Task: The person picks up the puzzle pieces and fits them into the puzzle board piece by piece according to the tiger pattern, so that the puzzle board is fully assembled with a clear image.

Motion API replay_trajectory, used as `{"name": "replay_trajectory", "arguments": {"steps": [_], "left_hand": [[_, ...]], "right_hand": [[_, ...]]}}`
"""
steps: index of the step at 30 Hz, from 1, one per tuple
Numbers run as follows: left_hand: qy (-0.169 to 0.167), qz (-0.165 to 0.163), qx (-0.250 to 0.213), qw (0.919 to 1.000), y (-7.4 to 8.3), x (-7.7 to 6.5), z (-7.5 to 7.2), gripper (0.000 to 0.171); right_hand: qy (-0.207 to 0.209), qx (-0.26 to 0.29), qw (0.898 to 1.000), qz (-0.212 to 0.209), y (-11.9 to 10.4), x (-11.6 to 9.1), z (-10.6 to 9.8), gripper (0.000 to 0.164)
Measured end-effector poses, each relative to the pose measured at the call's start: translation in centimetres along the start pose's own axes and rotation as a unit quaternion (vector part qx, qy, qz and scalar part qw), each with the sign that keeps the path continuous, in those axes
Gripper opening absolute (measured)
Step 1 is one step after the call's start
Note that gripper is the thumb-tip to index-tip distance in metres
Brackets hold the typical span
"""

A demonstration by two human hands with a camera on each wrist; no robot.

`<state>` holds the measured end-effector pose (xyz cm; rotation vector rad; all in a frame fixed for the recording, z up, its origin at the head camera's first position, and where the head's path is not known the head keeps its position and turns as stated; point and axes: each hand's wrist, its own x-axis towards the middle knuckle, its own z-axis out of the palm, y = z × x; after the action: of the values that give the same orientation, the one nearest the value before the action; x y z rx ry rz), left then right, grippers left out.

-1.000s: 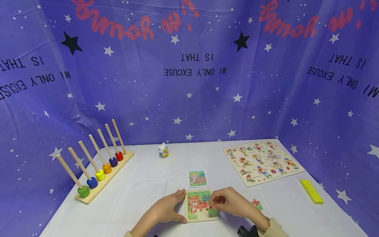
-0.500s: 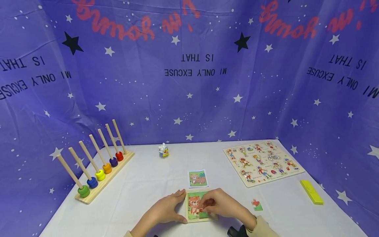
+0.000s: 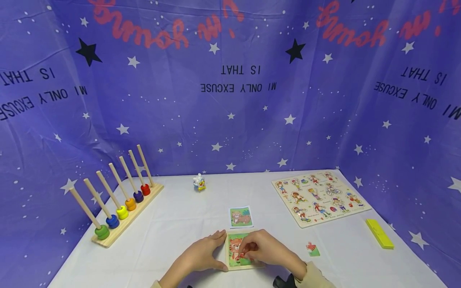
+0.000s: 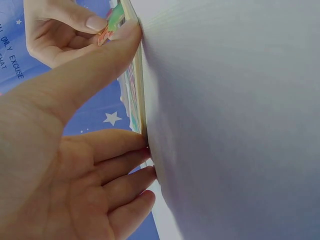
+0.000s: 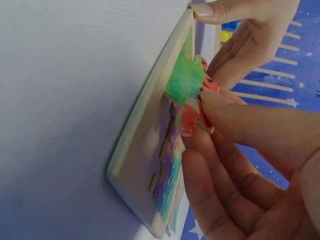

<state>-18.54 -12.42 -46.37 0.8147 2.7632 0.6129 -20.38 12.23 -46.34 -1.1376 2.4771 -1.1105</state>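
A small wooden tray puzzle [image 3: 239,268] with a tiger picture lies near the table's front edge. My left hand [image 3: 203,253] rests along its left side, thumb at the near corner and fingertips at the far one. My right hand [image 3: 265,249] pinches a green and red jigsaw piece [image 5: 186,80] between thumb and fingers. In the right wrist view this piece is tilted over the tray, beside a bare part of the tray floor [image 5: 145,150]. A loose jigsaw piece [image 3: 313,249], red and green, lies to the right. Just behind the tray is a tiger picture card [image 3: 241,217].
On the left stands a wooden peg rack [image 3: 126,216] with coloured beads. A small white and yellow figurine [image 3: 199,182] sits at the back. To the right lie a peg puzzle board [image 3: 320,198] and a yellow box-shaped item [image 3: 379,233]. A starry purple curtain [image 3: 230,100] hangs behind.
My right hand has moved left over the tray with the jigsaw piece, from its right side toward the middle. My left hand has stayed in place.
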Motion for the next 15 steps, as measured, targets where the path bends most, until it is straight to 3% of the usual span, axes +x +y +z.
{"name": "replay_trajectory", "arguments": {"steps": [9,15], "left_hand": [[0.001,0.001,0.002,1.0000,-0.01,-0.02,-0.05,0.098],[-0.002,0.000,0.001,1.0000,0.10,0.02,-0.13,0.097]], "right_hand": [[0.005,0.000,1.000,0.015,0.16,0.08,0.31,0.017],[0.007,-0.052,0.999,0.013,0.24,0.00,0.28,0.014]]}}
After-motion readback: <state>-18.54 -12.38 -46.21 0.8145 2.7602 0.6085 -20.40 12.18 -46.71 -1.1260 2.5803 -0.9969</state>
